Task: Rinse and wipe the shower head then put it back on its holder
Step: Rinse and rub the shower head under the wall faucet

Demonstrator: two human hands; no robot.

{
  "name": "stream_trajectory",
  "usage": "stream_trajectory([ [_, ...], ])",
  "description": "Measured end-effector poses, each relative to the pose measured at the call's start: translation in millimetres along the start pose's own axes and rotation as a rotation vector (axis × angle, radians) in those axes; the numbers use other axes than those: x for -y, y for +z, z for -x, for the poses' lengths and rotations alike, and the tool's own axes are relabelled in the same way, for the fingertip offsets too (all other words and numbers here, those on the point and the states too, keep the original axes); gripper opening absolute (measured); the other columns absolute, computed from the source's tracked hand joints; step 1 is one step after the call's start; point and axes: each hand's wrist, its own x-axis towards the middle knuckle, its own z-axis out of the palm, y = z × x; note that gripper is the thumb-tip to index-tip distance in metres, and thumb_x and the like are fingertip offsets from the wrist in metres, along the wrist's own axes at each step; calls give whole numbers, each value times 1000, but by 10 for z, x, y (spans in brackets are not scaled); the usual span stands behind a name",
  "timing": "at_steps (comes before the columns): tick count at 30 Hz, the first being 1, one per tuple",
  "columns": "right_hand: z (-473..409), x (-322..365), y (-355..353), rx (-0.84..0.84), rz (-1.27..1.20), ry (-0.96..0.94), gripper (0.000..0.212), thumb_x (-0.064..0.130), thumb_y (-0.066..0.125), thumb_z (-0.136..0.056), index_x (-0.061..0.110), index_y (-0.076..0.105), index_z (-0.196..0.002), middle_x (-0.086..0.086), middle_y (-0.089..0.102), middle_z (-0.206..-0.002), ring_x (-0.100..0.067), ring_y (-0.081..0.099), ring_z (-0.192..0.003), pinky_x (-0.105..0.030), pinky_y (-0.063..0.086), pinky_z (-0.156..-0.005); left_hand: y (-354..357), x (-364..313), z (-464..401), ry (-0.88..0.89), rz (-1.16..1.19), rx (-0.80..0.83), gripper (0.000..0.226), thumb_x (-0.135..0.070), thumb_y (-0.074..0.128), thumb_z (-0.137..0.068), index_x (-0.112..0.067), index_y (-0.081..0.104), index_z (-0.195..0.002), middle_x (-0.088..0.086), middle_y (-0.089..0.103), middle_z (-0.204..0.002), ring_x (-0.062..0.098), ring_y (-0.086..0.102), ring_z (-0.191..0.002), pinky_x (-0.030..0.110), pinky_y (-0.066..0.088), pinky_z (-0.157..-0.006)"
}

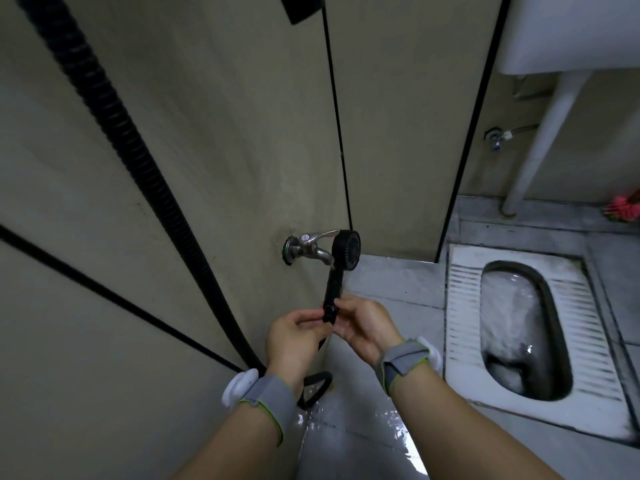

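A black shower head (345,249) stands upright, its round face turned right, just in front of the spout of a metal wall tap (311,247). My left hand (294,336) and my right hand (363,323) both grip the lower end of its black handle, near a small button. A black ribbed hose (121,133) runs down the wall from the upper left and loops on the floor below my left wrist. A black holder (301,8) is partly seen at the top edge. I cannot tell whether water runs from the tap.
Beige wall panels (207,116) with black seams fill the left. A white squat toilet (526,327) lies in the wet grey tiled floor at right. Above it hang a white cistern (571,32) and its pipe, with a small valve (495,138). A pink brush (623,209) sits far right.
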Motion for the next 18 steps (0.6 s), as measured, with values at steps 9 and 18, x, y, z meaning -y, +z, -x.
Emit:
stream_trajectory([
  [9,219,-143,-30,4,10,-4,17,-8,41,-92,-1,57,-89,-20,58,-84,-29,59,-74,-38,54,-70,-107,91,224,-25,3,-3,22,8,73,-76,-10,70,-88,6,71,-77,14,66,-69,16,50,-63],
  [18,269,-220,-56,11,2,-1,19,-8,41,-92,-5,54,-106,-20,58,-87,-30,58,-77,-42,51,-77,-140,146,285,-38,-5,1,21,8,71,-77,-7,71,-92,7,72,-80,15,66,-71,19,50,-65],
])
